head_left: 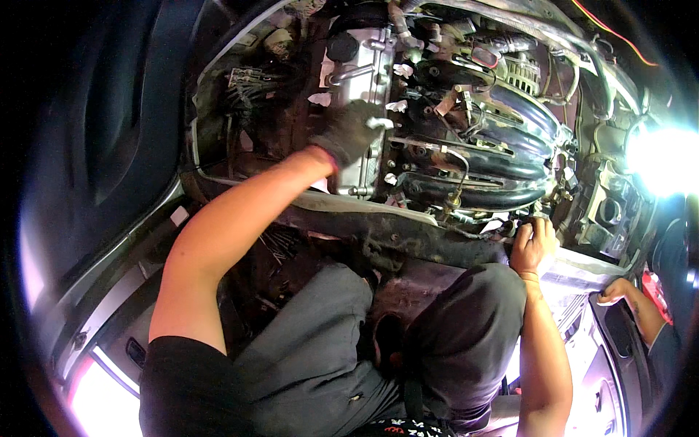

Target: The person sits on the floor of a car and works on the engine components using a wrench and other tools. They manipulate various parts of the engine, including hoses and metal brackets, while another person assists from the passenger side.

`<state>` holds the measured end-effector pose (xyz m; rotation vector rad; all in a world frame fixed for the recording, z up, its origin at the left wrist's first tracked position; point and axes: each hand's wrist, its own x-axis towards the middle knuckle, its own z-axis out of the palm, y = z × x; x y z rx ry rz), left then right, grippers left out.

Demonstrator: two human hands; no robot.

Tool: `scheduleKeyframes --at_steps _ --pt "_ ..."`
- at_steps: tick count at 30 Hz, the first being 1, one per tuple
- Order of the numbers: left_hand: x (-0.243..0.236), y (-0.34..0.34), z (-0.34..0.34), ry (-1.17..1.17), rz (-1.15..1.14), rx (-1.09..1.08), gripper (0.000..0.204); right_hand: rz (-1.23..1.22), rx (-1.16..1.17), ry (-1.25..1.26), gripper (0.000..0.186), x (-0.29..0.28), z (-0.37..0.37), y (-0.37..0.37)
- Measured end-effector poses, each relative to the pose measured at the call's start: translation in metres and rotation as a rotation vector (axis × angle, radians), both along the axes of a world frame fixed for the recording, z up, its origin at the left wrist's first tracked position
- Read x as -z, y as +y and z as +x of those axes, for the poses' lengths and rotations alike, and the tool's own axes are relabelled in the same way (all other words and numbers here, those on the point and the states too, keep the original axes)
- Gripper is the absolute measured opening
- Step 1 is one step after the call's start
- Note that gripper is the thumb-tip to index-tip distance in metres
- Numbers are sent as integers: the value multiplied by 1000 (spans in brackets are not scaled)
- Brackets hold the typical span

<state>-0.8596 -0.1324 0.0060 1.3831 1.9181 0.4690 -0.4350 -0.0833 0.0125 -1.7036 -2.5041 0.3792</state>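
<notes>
My left hand [348, 137], in a dark glove, is over the silver valve cover [355, 87] of an engine. Its fingers look closed and somewhat blurred. A small whitish thing [378, 123] shows at the fingertips, too indistinct to name. My right hand [534, 246] is bare, its fingers curled over the near rim [466, 244] of the engine bay, right of my raised knee. The black intake manifold [502, 153] with its curved runners lies between the valve cover and the right side. Several white scraps, such as a scrap [319, 99], are about the valve cover.
A bundle of wires with connectors [251, 80] hangs at the bay's left. A glaring lamp [666, 162] shines at the right. Below it, another person's hand [615, 291] rests by the car's edge. A dark panel [109, 109] rises at the left.
</notes>
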Motion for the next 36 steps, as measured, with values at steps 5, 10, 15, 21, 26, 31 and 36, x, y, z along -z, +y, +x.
scheduleKeyframes --at_steps 5,10,15,21,26,31,36 --pt "-54 58 -11 52 63 43 30 14 20 11 13 -1 1 3" --pt "1 116 8 418 133 168 26 4 9 24 13 -3 -3 2" --pt "16 123 14 430 25 267 34 0 11 37 13 -4 -4 2" --pt "-9 121 9 164 -181 421 31 7 8 24 14 -2 -1 2" --pt "16 108 9 106 -50 134 33 15 11 42 14 -4 -3 2" --pt "38 118 15 285 24 -67 35 3 -1 31 14 -3 -3 2" --pt "20 119 7 275 155 -6 32 8 8 21 14 -4 -2 2"
